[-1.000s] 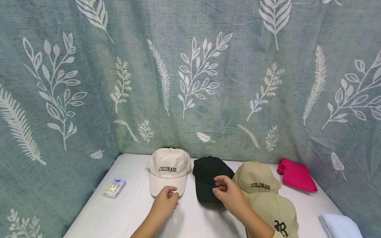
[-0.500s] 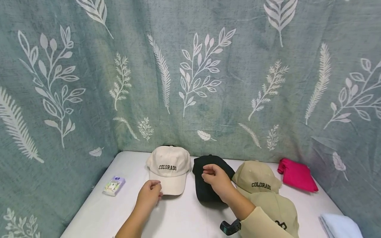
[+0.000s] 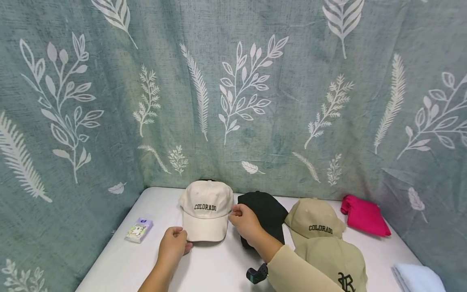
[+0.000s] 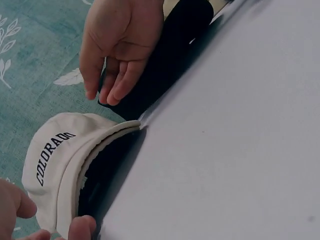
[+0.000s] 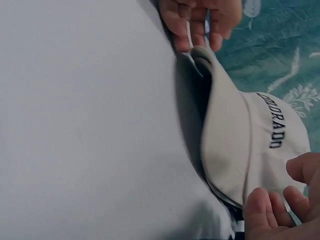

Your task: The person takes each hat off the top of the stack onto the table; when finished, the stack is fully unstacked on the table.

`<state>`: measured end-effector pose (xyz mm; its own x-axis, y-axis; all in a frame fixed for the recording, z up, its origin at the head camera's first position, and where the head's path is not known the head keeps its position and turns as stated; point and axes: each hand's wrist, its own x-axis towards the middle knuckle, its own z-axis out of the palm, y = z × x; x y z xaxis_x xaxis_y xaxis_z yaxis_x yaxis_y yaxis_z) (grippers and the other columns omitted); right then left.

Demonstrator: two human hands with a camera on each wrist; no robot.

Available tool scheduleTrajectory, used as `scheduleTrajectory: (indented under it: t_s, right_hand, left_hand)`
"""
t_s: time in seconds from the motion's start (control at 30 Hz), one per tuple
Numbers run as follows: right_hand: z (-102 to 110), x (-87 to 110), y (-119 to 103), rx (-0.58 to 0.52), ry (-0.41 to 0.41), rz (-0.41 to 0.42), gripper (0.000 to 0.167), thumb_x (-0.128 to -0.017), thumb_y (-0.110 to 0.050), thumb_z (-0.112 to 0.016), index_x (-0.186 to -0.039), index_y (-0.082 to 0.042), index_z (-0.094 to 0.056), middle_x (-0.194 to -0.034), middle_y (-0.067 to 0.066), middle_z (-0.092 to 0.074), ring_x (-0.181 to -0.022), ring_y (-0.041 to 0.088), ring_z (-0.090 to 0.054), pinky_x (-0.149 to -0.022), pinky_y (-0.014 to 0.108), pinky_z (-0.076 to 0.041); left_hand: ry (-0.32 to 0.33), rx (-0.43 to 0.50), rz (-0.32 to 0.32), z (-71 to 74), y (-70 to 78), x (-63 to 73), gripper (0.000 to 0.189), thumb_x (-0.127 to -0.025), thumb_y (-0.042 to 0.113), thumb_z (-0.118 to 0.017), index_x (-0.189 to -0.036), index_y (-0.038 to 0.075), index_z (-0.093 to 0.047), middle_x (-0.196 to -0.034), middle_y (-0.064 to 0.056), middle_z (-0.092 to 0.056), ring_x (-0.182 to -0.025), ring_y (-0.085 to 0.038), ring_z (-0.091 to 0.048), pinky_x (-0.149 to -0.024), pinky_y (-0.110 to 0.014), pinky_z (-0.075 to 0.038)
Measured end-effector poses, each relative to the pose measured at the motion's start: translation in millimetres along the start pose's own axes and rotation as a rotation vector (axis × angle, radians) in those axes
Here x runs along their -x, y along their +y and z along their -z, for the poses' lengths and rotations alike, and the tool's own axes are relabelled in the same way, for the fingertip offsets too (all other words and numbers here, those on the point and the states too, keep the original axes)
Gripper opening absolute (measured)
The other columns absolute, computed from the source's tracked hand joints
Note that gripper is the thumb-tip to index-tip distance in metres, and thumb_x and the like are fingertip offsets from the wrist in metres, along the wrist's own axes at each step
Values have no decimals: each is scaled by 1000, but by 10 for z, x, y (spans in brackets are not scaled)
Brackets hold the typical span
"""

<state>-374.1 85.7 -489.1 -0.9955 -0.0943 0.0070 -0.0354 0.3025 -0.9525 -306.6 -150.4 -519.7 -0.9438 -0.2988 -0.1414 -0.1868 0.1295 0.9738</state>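
Note:
A cream baseball cap [image 3: 205, 207] lettered COLORADO sits at the back of the white surface, its brim facing front. My left hand [image 3: 173, 245] is at the left corner of its brim, thumb and fingers apart on either side of the edge; the left wrist view shows those fingertips [image 4: 82, 227] right at the brim. Along the cap's right side is my right hand [image 3: 248, 223], fingers loosely bent with nothing between them. In the head view it partly covers a black cap [image 3: 268, 215]. Something dark shows behind the cream cap's crown.
Two khaki caps [image 3: 315, 217] overlap at the right, the nearer one [image 3: 335, 259] partly behind my right sleeve. A folded pink cloth [image 3: 366, 215] lies behind them, a light blue cloth [image 3: 419, 278] in front. A small purple tissue pack [image 3: 139, 230] is at the left. A patterned curtain hangs behind.
My right hand has moved left from over the black cap to the cream cap's side. My left hand has shifted left from the brim's front to its left corner. The caps look unmoved.

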Motion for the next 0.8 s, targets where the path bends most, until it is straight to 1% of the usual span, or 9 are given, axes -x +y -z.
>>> scheduleTrajectory:
  t_s: [0.1, 0.17, 0.23, 0.33, 0.4, 0.47, 0.6, 0.67, 0.8]
  right_hand:
    - [-124, -16, 51, 50, 28, -32, 37, -98, -10, -68, -133, 1, -61, -121, 14, -63, -106, 25, -61, -84, 36, -55]
    - [-210, -33, 83, 88, 74, -34, 42, -97, -10, -68, -136, 1, -59, -132, 17, -62, -118, 31, -61, -97, 43, -56]
    - [-299, -51, 110, 102, 116, -48, 47, -98, -9, -65, -143, 1, -54, -144, 21, -57, -130, 36, -58, -107, 52, -52]
    - [-429, -97, 158, 77, 161, -60, 54, -100, -6, -58, -151, 5, -45, -155, 25, -48, -144, 40, -48, -117, 57, -43]
    - [-488, -117, 182, 33, 177, -81, 56, -102, -4, -53, -155, 5, -40, -158, 26, -45, -148, 41, -43, -120, 57, -40]
    - [-519, -138, 211, -11, 207, -92, 56, -102, -3, -50, -156, 5, -39, -157, 27, -45, -148, 42, -42, -120, 57, -40]
    - [-532, -138, 231, -84, 235, -95, 57, -102, -2, -51, -157, 5, -39, -156, 28, -46, -146, 44, -44, -119, 55, -41]
    - [-545, -133, 226, -116, 225, -81, 58, -101, -1, -53, -157, 6, -38, -157, 29, -45, -146, 45, -44, -120, 54, -41]
    - [-591, -117, 224, -132, 211, -57, 62, -98, 2, -57, -157, 7, -38, -156, 29, -46, -144, 44, -46, -119, 53, -42]
  left_hand:
    - [-1, 0, 8, -7, -39, -27, 44, -104, 13, -49, -142, -9, -45, -124, -27, -58, -82, -21, -69, -72, -28, -64]
    - [-7, 3, 0, 2, -53, -40, 46, -104, 13, -50, -145, -10, -43, -128, -28, -55, -85, -21, -68, -74, -27, -64]
    - [-18, 19, -12, 23, -66, -44, 50, -105, 11, -51, -148, -11, -40, -135, -31, -51, -89, -22, -68, -77, -27, -64]
    - [-38, 45, -12, 49, -74, -46, 55, -104, 8, -53, -152, -13, -34, -144, -35, -44, -94, -22, -68, -80, -27, -64]
    - [-50, 57, -10, 55, -77, -41, 58, -104, 7, -55, -154, -13, -32, -148, -36, -42, -95, -22, -69, -81, -27, -63]
    - [-60, 70, -13, 44, -82, -41, 60, -103, 6, -56, -155, -13, -31, -149, -36, -42, -95, -22, -69, -82, -27, -63]
    - [-69, 84, -33, 26, -93, -48, 60, -103, 7, -58, -155, -11, -33, -148, -34, -45, -98, -22, -70, -83, -26, -63]
    - [-59, 71, -47, 25, -94, -54, 60, -103, 7, -60, -154, -11, -35, -147, -34, -48, -98, -23, -70, -83, -26, -63]
    - [-28, 8, -58, 24, -97, -59, 60, -100, 8, -65, -151, -12, -40, -145, -35, -52, -96, -21, -71, -80, -26, -63]
